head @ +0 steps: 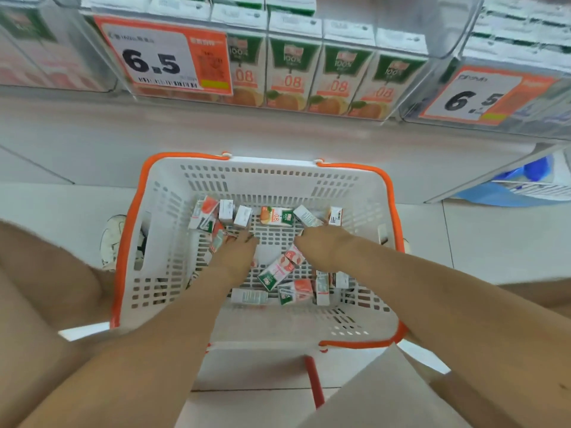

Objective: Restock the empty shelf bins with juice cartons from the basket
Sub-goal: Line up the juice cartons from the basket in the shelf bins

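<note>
A white basket with an orange rim point(167, 211) stands on the floor below the shelf. Several small juice cartons point(276, 216) lie loose on its bottom, some along the far wall and some near the front point(295, 291). My left hand point(238, 253) reaches down inside, fingers spread over a carton at the left point(216, 242). My right hand point(323, 244) is also inside, beside a tilted carton point(307, 216), and its fingers are curled out of sight. Above, a clear shelf bin point(411, 97) holds a row of orange juice cartons point(292, 75).
Price tags reading 6.5 hang on the middle bin point(160, 60) and on the bin at the right point(472, 100). Blue packaged goods point(525, 183) sit on the low shelf at the right. A white shoe point(111, 239) stands left of the basket, with my leg in front of it.
</note>
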`<state>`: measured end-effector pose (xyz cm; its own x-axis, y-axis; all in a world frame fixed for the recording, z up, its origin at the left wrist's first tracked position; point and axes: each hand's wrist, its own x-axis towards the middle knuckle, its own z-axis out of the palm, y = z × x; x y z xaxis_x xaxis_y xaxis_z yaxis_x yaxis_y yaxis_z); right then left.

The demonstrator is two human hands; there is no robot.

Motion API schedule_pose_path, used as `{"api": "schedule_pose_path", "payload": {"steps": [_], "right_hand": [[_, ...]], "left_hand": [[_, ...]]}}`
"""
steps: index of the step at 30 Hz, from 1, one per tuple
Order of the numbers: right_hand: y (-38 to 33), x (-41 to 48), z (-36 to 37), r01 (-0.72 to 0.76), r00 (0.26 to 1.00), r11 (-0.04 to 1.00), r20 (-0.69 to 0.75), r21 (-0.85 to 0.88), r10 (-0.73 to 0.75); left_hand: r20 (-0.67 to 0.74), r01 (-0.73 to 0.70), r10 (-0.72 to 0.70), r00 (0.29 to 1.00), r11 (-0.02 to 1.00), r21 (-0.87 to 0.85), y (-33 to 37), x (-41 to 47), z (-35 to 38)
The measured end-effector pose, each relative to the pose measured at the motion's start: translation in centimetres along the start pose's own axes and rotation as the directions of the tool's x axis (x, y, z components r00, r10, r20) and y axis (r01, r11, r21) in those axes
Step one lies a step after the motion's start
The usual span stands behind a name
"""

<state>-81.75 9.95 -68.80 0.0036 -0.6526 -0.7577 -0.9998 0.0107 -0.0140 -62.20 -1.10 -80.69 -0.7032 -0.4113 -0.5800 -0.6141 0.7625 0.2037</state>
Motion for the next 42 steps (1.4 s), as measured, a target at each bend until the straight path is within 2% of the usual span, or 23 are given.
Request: {"api": "schedule_pose_path", "payload": {"steps": [3,8,13,16,20,22,24,27,30,33,36,38,40,42], "right_hand": [[0.1,0.8,0.9,0.0,0.999,0.999,0.036,-0.038,0.001],[1.4,2.3,2.7,-0.105,0.994,0.987,-0.003,-0.122,0.106],[2.7,3.5,3.7,-0.196,0.976,0.942,0.039,-0.271,0.214],[3.0,3.9,3.9,-0.217,0.97,0.94,0.048,-0.262,0.238],[2.9,4.3,3.3,-0.195,0.978,0.972,-0.097,-0.135,0.183],[3.1,4.2,2.8,-0.208,0.962,0.978,-0.18,-0.001,0.205],[3.4,3.5,2.0,-0.199,0.953,0.956,-0.187,0.217,0.241],[3.7,2.3,1.0,-0.107,0.928,0.836,-0.247,0.538,0.278],[3.1,0.9,0.4,0.006,0.894,0.694,-0.314,0.72,0.318],[1.7,-1.2,-1.1,0.077,0.884,0.42,-0.257,0.904,0.39],[0.3,-3.8,-2.8,0.109,0.914,0.135,-0.153,0.985,0.376],[-0.3,-5.2,-3.8,0.144,0.932,-0.015,-0.13,0.99,0.337],[-0.7,-6.6,-4.9,0.163,0.948,-0.119,-0.121,0.979,0.295],[-1.3,-8.1,-6.3,0.211,0.958,-0.156,-0.173,0.965,0.227]], "left_hand": [[-0.014,0.0,0.0,1.0,0.998,0.064,0.5,0.0,0.8],[-0.075,0.036,-0.029,0.997,0.996,0.085,1.4,-0.1,0.7],[-0.115,0.025,-0.007,0.993,0.988,0.155,1.5,0.3,0.2],[-0.142,0.016,0.009,0.99,0.984,0.179,1.4,0.1,0.3],[-0.14,-0.028,0.043,0.989,0.994,0.107,1.3,-0.3,0.5],[-0.117,-0.021,0.019,0.993,1.0,-0.016,1.1,-0.5,0.3],[-0.114,0.023,-0.05,0.992,0.974,-0.227,1.0,-0.8,-0.2],[-0.115,0.058,-0.147,0.982,0.825,-0.562,0.8,-1.0,-1.6],[-0.093,0.047,-0.181,0.979,0.648,-0.76,0.8,-1.6,-4.2],[-0.023,0.077,-0.203,0.979,0.47,-0.879,1.0,-3.0,-7.2],[0.052,0.113,-0.197,0.979,0.315,-0.942,0.7,-4.8,-9.4],[0.093,0.129,-0.168,0.981,0.22,-0.967,0.5,-6.1,-11.0],[0.092,0.108,-0.097,0.991,0.184,-0.977,0.5,-7.4,-12.7],[0.053,0.056,-0.021,0.998,0.201,-0.978,1.1,-9.2,-14.8]]}}
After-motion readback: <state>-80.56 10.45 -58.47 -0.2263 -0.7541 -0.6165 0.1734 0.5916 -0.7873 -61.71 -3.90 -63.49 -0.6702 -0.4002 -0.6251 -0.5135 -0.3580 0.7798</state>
